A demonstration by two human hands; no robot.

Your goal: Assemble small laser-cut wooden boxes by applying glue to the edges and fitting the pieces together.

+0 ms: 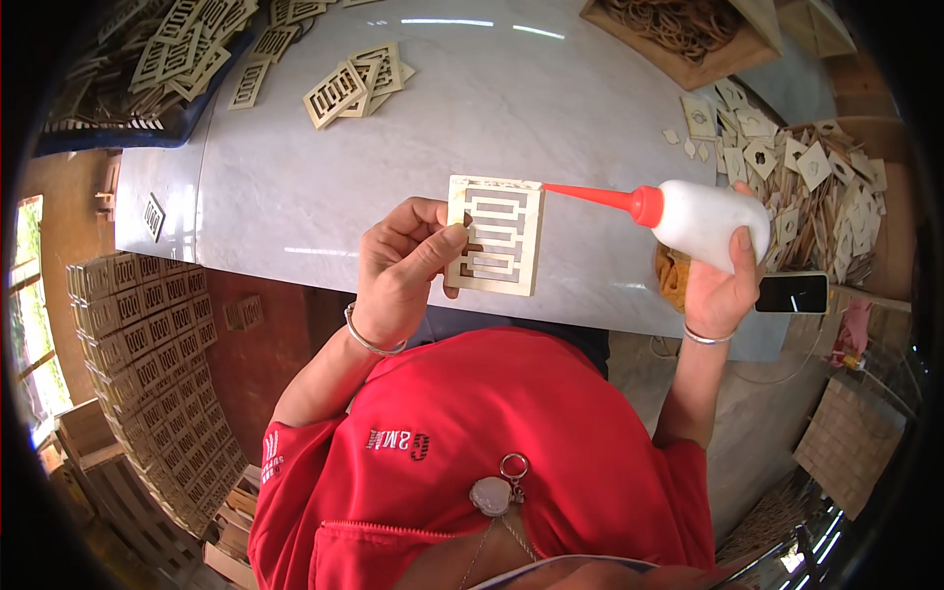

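My left hand (408, 251) pinches a pale wooden lattice panel (529, 246) by its left side, thumb on the face. The panel is held upright above the table, with cut-out slots through it and a whitish, uneven layer along its top edge. In my right hand (726, 285) lies a white squeeze bottle (710, 224) with a long red nozzle (595, 197), tipped sideways. The nozzle's tip points left and meets the panel's top right corner; whether anything flows from it is too small to tell.
On the grey table (324, 197) lies a small stack of lattice panels (359, 87). A blue crate (187, 133) of panels stands far left. Cut-out wooden pieces (811, 167) heap up at right, near a phone (792, 293). A box of brown rings (678, 34) stands at the back.
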